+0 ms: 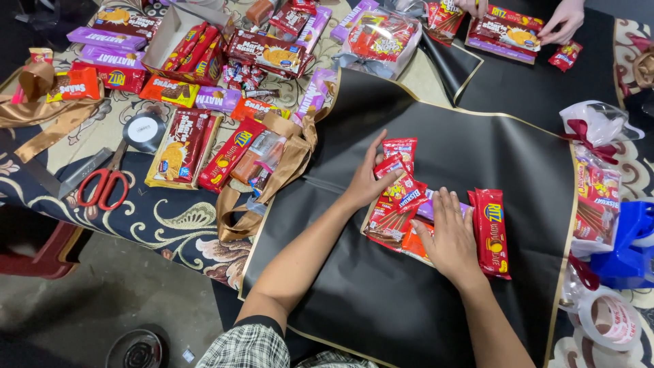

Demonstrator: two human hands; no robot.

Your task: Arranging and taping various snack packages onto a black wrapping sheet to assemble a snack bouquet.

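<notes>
Partly hidden under both hands, a cluster of snack packets [398, 204] is lying on a black sheet of wrapping paper [409, 293] spread over the bench. The right hand [449, 238] is resting flat, fingers spread and gripping nothing, covering a purple packet and an orange one so that little of either is showing. The left hand [368, 180] is lying open against the cluster's left side, its thumb pressing on a small red packet [400, 146]; whether it is pinching anything is hard to tell. Just right of the right hand, a long red cracker pack [492, 232] is lying with its long axis running away from the person, slightly tilted. Red-handled scissors [102, 184] are lying well apart to the left.
</notes>
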